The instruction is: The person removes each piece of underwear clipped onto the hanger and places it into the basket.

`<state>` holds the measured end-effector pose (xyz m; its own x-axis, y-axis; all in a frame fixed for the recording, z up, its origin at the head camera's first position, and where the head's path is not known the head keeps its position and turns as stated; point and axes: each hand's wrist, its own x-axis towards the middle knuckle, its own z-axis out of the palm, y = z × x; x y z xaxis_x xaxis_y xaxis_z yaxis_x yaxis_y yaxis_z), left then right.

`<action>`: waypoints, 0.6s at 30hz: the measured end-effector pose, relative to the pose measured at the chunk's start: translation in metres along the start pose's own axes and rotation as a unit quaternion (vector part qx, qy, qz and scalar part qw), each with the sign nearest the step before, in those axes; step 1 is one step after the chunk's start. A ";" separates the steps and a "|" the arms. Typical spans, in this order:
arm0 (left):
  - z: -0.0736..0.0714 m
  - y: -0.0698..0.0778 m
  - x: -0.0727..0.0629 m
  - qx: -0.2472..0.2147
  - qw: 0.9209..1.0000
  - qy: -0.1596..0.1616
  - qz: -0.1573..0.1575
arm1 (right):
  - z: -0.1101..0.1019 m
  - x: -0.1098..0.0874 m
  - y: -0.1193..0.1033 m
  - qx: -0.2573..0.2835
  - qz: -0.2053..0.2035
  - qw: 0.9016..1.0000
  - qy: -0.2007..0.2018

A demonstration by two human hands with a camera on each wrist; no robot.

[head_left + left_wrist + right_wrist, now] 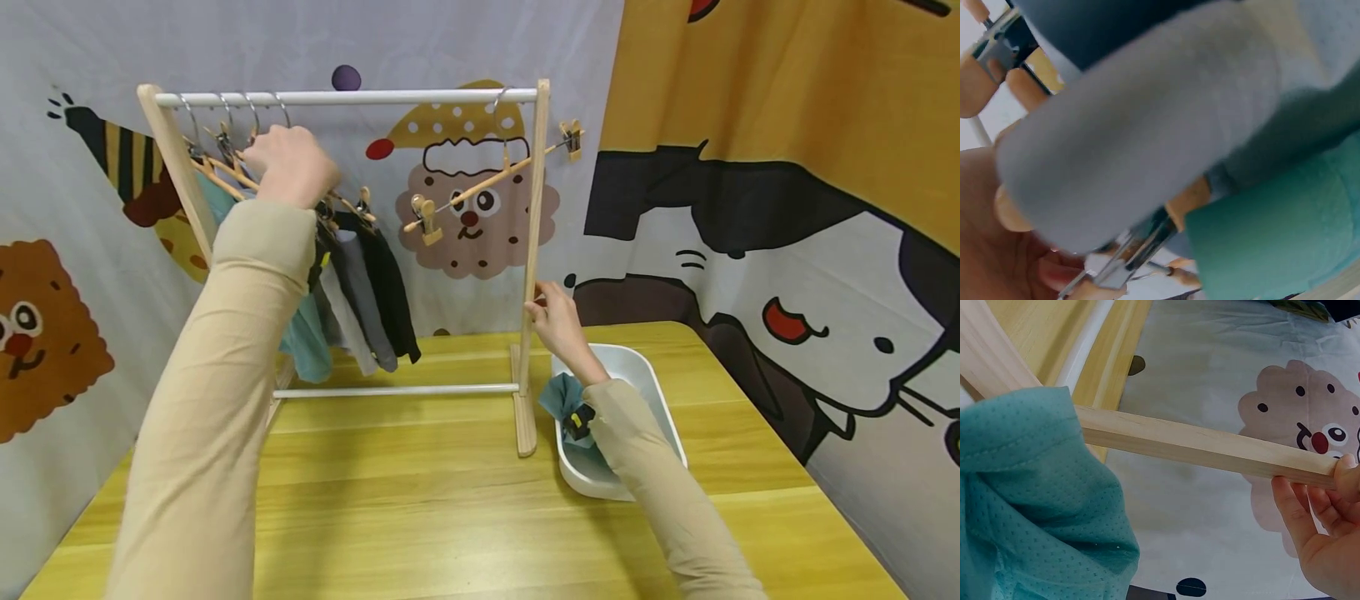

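A small clothes rack [337, 98] with a white top rail and wooden posts stands on the table. At its left end my left hand [292, 167] grips among the wooden clip hangers [232, 171]; the hand and the garments partly hide what the fingers hold. Black, grey, white and teal garments hang below it, and a grey garment [1141, 131] fills much of the left wrist view. My right hand [558, 321] pinches the right wooden post [1210, 447] between thumb and fingers. A bare clip hanger [487, 182] hangs near the rail's right end.
A white basin [660, 400] stands right of the rack, under my right forearm. Teal cloth [558, 396] shows at its left side, and close by in the right wrist view. A printed curtain [465, 308] hangs behind the wooden table [420, 508].
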<state>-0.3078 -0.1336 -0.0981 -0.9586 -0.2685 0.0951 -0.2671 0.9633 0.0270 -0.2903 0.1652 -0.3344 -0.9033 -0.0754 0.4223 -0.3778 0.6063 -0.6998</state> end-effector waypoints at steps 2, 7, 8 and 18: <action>0.001 -0.002 0.003 -0.006 1.000 -0.007 -0.004 | 0.000 0.000 0.000 0.000 0.002 1.000 -0.002; 0.007 -0.006 0.007 -0.055 0.998 0.011 -0.004 | -0.001 0.000 -0.001 -0.002 0.004 1.000 -0.006; 0.008 -0.007 0.008 -0.068 0.998 0.017 -0.003 | -0.001 0.000 -0.001 -0.002 0.005 1.000 -0.007; 0.013 -0.018 0.005 -0.216 0.976 0.031 -0.019 | -0.001 0.000 0.000 -0.004 0.003 1.000 -0.006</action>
<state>-0.3091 -0.1521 -0.1112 -0.9374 -0.3160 0.1465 -0.2219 0.8660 0.4481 -0.2896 0.1662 -0.3338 -0.9081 -0.0819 0.4108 -0.3710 0.6124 -0.6981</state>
